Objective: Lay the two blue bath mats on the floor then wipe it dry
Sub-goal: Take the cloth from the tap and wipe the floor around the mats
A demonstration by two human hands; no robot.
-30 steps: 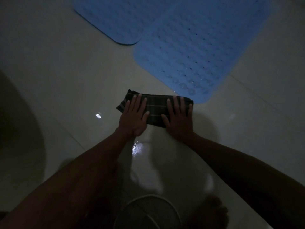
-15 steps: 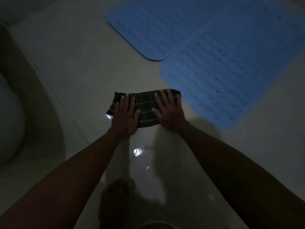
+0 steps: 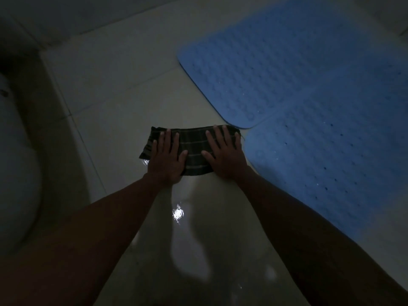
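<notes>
Two hands press flat on one folded plaid cloth point(image 3: 194, 151): the left hand point(image 3: 165, 160) covers its left part, the right hand point(image 3: 225, 155) its right part, fingers straight and spread. The cloth lies on the wet, glossy tiled floor point(image 3: 123, 93). Two blue bath mats lie beyond, the far mat point(image 3: 265, 69) just beside the cloth's right corner, the near mat point(image 3: 335, 155) right of it.

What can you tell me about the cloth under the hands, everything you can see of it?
The cloth is dark with thin pale plaid stripes, folded into a flat, wide strip lying on the glossy tiled floor. The left hand and right hand press it flat with straight fingers. Its right end lies close to the blue bath mats; contact is unclear.
</notes>
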